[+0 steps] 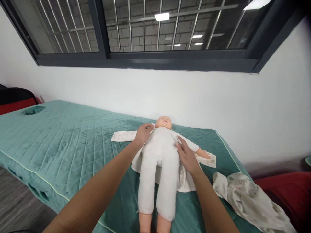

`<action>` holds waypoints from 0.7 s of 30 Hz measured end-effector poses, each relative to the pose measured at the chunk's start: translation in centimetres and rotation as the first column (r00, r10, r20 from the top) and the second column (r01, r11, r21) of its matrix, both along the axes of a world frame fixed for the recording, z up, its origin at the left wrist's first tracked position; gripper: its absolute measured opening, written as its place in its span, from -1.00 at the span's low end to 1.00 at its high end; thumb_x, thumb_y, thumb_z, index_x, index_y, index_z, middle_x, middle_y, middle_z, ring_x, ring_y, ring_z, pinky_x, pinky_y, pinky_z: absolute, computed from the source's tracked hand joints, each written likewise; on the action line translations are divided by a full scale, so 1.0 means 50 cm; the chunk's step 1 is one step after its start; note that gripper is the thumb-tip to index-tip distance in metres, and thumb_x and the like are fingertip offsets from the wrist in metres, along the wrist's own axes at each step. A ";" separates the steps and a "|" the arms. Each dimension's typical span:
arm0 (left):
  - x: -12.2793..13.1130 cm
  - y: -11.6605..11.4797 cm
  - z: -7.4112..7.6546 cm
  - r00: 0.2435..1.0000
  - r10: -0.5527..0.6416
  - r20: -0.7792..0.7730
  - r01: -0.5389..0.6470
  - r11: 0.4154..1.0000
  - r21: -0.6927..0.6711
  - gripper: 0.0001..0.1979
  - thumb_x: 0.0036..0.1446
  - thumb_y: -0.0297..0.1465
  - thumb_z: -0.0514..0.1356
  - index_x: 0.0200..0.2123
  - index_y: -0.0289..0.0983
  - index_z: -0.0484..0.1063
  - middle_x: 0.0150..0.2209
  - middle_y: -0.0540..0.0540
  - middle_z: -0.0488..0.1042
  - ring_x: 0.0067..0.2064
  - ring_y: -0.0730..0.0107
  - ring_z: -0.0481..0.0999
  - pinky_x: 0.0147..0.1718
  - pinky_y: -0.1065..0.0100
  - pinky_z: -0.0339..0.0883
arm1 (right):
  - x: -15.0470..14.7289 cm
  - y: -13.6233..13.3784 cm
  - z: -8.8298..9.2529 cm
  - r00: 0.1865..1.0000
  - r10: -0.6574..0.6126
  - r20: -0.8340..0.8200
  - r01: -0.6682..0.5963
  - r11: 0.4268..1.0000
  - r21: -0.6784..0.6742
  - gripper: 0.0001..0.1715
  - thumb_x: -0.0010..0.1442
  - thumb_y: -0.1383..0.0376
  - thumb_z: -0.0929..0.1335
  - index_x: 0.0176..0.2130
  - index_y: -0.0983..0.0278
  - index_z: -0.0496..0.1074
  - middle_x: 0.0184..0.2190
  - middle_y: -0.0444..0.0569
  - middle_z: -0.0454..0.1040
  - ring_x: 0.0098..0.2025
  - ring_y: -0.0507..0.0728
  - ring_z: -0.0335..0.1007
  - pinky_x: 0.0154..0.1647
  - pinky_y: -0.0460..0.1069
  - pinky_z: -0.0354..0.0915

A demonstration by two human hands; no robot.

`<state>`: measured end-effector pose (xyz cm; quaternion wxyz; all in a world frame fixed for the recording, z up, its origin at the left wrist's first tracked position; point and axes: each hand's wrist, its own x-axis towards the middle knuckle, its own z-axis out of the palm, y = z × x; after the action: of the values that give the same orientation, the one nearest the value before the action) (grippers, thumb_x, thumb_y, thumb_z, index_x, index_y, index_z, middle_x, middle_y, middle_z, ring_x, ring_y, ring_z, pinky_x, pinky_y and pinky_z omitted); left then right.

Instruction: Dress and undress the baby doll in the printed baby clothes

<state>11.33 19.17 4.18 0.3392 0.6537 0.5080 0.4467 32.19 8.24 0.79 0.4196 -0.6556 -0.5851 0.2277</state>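
A person's two bare hands work over a soft-bodied baby doll point(160, 142) laid face up on a quilted green bed cover point(80, 132), its head toward the white wall point(184, 100) and its feet toward the person. The left hand point(144, 132) is at the doll's shoulder, just beside the head, its fingers bent and drawn together by a scrap of white cloth; from here I cannot tell whether they pinch it. The right hand point(186, 154) rests against the opposite side of the torso, fingers curled and thumb near them; whether they grip any fabric I cannot tell.

Beneath the doll lies a small white patterned garment point(187, 183), one sleeve stretched flat to the left, the other out to the right under the doll's bare hand point(203, 153). The doll's padded white legs lie slightly apart.

Near the right forearm, a crumpled pale cloth point(252, 197) spills across the bed corner, beside something red point(289, 187). At the far left, an oval opening point(33, 110) shows in the cover, near a red-and-black object point(18, 99). Above, a dark-framed window point(145, 60) looks onto metal bars point(144, 29) and a block wall.
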 end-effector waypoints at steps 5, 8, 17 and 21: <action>0.006 -0.004 0.028 0.991 -0.027 -0.128 0.037 0.996 0.078 -0.79 0.17 -0.30 0.15 -0.30 -0.23 0.58 -0.35 -0.12 0.58 -0.31 0.24 0.51 -0.22 0.28 0.32 | -0.016 0.003 -0.019 0.979 0.203 0.031 -0.204 0.979 0.015 -0.16 0.33 -0.14 0.08 0.40 0.22 -0.05 0.40 0.05 0.02 0.43 0.19 -0.11 0.43 0.18 -0.19; 0.013 -0.028 0.051 0.946 -0.032 -0.323 0.086 0.984 0.155 -0.79 0.22 -0.34 0.12 -0.27 -0.22 0.57 -0.25 -0.17 0.59 -0.21 0.16 0.53 -0.16 0.25 0.31 | -0.024 0.003 -0.020 0.964 0.264 -0.029 -0.264 0.964 -0.009 -0.15 0.33 -0.15 0.08 0.42 0.17 -0.12 0.43 -0.03 -0.10 0.45 0.16 -0.22 0.45 0.17 -0.27; 0.016 -0.247 0.085 0.684 -0.079 -0.725 0.357 0.903 0.239 -0.70 0.25 -0.40 0.07 0.02 -0.15 0.43 -0.13 -0.20 0.48 -0.22 0.12 0.52 -0.28 0.21 0.36 | -0.024 0.004 -0.022 0.949 0.308 -0.073 -0.309 0.951 -0.011 -0.11 0.32 -0.16 0.10 0.42 0.21 -0.15 0.45 -0.03 -0.19 0.46 0.12 -0.30 0.46 0.15 -0.33; -0.061 -0.320 0.044 0.793 -0.008 -0.609 0.289 0.885 0.364 -0.64 0.31 -0.37 -0.02 0.13 -0.05 0.32 0.08 -0.13 0.43 0.05 0.15 0.45 -0.03 0.16 0.37 | -0.024 0.003 -0.024 0.958 0.281 -0.062 -0.283 0.959 -0.015 -0.12 0.32 -0.15 0.12 0.42 0.21 -0.11 0.44 -0.02 -0.14 0.46 0.13 -0.27 0.46 0.14 -0.30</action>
<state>8.27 3.19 6.38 0.0425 0.8577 0.4194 0.2944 31.00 8.39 -0.41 0.3922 -0.5634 -0.6572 0.3112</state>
